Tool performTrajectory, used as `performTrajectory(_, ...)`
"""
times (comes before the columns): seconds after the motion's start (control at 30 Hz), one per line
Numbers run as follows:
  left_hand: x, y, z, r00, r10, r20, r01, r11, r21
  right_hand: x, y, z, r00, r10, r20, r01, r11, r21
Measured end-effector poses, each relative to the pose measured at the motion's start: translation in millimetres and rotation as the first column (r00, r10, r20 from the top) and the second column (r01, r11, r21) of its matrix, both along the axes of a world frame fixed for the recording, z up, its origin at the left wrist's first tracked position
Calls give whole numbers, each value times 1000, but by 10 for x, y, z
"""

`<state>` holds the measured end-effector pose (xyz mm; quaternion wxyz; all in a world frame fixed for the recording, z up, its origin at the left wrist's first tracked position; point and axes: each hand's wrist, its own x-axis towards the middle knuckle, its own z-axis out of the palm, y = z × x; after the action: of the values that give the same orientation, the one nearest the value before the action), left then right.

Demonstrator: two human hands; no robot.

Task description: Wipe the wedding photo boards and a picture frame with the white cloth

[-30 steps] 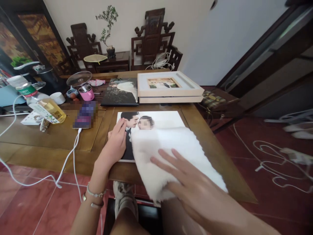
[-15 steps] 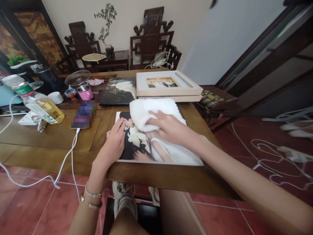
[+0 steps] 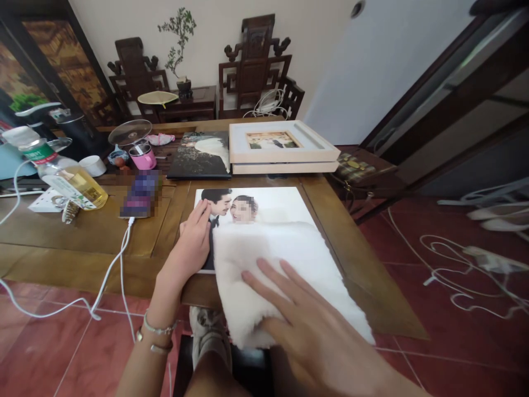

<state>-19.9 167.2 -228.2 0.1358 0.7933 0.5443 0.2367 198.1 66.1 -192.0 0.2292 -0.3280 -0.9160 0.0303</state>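
A photo panel (image 3: 281, 201) showing a couple lies flat at the table's front edge. Its lower part is covered by a white fluffy towel (image 3: 243, 253), which hangs past the front edge. My right hand (image 3: 303, 317) has hold of the towel from above, fingers spread over the cloth and thumb low at its near fold. My left hand (image 3: 192, 237) rests on the panel's left edge with fingers stretched out flat; its thumb is hidden.
Behind the panel are a dark photo panel (image 3: 200, 157) and stacked pale frames (image 3: 285, 160). To the left stand a phone (image 3: 141, 194) on a white cable, a pink mug (image 3: 144, 159) and a bottle of yellow liquid (image 3: 78, 184). Cables (image 3: 458, 275) lie on the red floor.
My right hand has drawn the towel from the panel's top toward me, over its lower edge, uncovering the printed faces. The towel is more spread out. My left hand has stayed in place.
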Motion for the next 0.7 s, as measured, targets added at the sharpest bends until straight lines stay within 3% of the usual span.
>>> performTrajectory(0.13,7,2,-19,1000,6,17,-6,1000,9,51,157,8,999,1,36,0,999,-45)
performTrajectory(0.37,58,17,-26,1000,6,17,-5,1000,-7,3,1171,6,974,-106,200,116,993,-38)
performTrajectory(0.47,70,25,-38,999,7,37,-7,1000,8,-126,1477,55,951,-151,270,163,986,-23)
performTrajectory(0.6,43,25,-34,999,0,52,0,1000,6,-283,1540,33,947,-171,271,178,984,-3)
performTrajectory(0.7,-11,18,-19,999,-4,54,5,1000,-19,-339,1299,-54,952,-172,253,178,984,0)
